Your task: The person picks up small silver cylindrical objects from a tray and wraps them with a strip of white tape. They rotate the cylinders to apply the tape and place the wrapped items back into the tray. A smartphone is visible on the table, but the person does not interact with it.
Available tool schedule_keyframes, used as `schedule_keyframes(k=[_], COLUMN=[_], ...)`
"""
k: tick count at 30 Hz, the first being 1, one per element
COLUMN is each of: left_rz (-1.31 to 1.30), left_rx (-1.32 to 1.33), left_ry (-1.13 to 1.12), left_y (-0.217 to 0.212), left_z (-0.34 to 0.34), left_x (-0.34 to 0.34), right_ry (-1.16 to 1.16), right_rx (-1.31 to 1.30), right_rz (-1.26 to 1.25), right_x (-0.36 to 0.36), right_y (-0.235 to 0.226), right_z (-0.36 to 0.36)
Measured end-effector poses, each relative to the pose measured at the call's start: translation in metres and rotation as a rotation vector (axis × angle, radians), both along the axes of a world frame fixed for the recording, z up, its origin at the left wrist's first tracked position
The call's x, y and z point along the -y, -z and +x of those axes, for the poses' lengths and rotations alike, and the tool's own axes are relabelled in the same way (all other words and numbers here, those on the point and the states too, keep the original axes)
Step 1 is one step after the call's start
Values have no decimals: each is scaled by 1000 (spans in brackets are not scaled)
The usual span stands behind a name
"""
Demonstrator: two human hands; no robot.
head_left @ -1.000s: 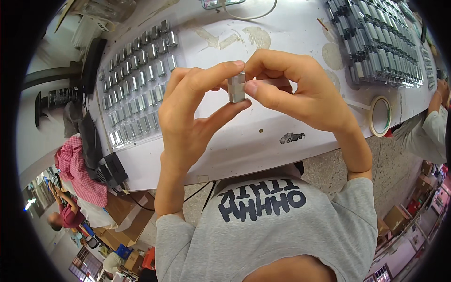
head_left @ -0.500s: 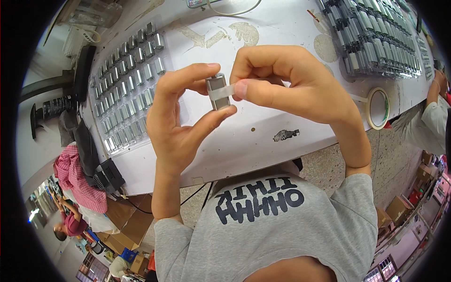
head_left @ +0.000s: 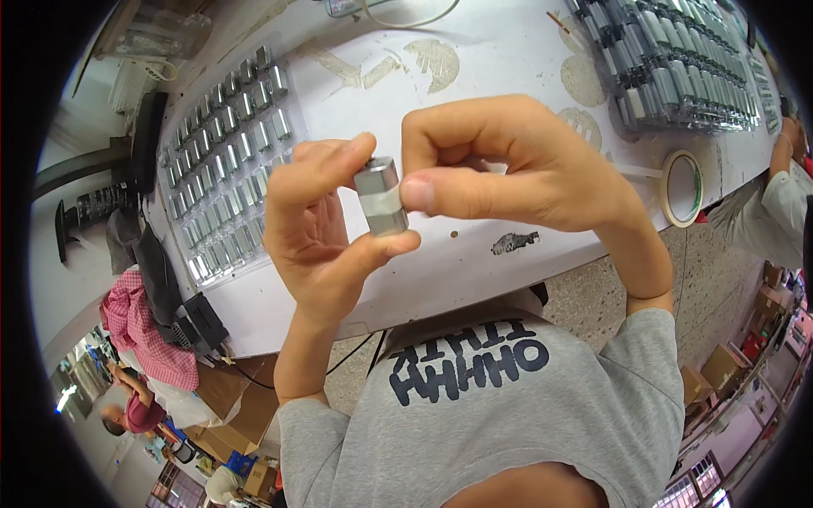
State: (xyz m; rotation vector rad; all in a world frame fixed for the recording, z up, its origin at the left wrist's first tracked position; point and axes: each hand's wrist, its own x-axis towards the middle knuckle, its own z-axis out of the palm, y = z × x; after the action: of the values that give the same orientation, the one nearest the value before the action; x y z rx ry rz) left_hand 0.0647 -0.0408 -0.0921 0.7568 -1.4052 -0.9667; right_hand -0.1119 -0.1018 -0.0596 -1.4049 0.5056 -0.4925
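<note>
Above the white table (head_left: 500,68), the silver block (head_left: 380,195) leans lengthwise, top end left.

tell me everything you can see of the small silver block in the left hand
The silver block is small, elongated and shiny, with flat faces and a metallic look. A pale, tape-like band crosses its middle. It stands nearly upright, top leaning slightly left, held above the white table. The left hand grips it by its ends, index finger above, thumb below; the right hand's thumb meets the band's right edge. Its far side is hidden.
</note>
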Motion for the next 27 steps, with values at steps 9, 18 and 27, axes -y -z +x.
schedule_keyframes(k=[9,18,27], left_rz=[416,49,-63], left_rx=[-409,308,534], left_ry=[206,-86,-182], left_y=[1,-17,-23], left_z=[-16,0,-4], left_x=[-10,4,5], right_ry=[-60,76,193], right_rx=[114,-9,-99], right_rz=[-30,75,-129], right_x=[-2,3,-1], right_y=[-3,0,-1], right_z=[2,3,4])
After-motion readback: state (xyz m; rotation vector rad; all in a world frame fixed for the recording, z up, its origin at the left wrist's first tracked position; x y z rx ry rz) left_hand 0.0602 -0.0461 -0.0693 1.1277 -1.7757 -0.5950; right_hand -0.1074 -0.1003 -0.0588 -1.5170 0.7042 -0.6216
